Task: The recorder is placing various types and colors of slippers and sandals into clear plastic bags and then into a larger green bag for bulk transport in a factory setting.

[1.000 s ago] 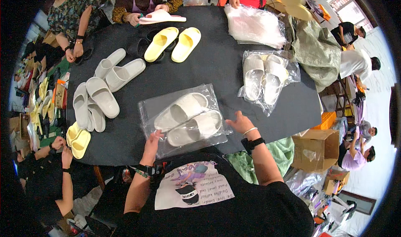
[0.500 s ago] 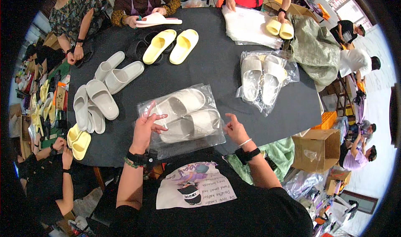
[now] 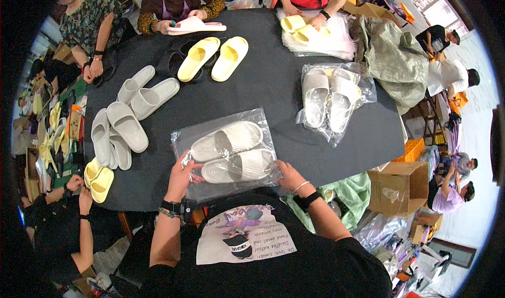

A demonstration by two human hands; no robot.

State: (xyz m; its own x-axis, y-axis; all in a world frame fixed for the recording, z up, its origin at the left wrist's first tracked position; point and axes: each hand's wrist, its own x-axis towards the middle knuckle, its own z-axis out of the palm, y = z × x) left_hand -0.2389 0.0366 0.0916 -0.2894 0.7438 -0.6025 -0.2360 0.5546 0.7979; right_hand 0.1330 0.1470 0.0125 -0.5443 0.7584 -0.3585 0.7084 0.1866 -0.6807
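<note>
A pair of pale grey slippers (image 3: 231,143) lies side by side in a clear plastic bag (image 3: 184,137) at the near edge of the black table, toes pointing right. My left hand (image 3: 183,173) is closed on the bag's lower left side, with the fingers by the heel of the nearer slipper. At the opposite end, my right hand (image 3: 290,177) grips the bag's right edge close to the nearer slipper's toe. Further right on the table lie more bagged slippers (image 3: 330,98), light grey with a bit of yellow showing underneath.
Several loose grey slippers (image 3: 128,124) lie at the left, with yellow slippers (image 3: 100,180) at the table's corner. Another yellow pair (image 3: 213,59) lies toward the back. A co-worker handles yellow slippers (image 3: 305,30) over stacked clear bags (image 3: 336,48). A cardboard box (image 3: 397,190) stands right.
My left hand has moved down along the bag, and my right hand has come onto its right edge. At the far side, a co-worker's yellow slippers have shifted left onto the bag stack.
</note>
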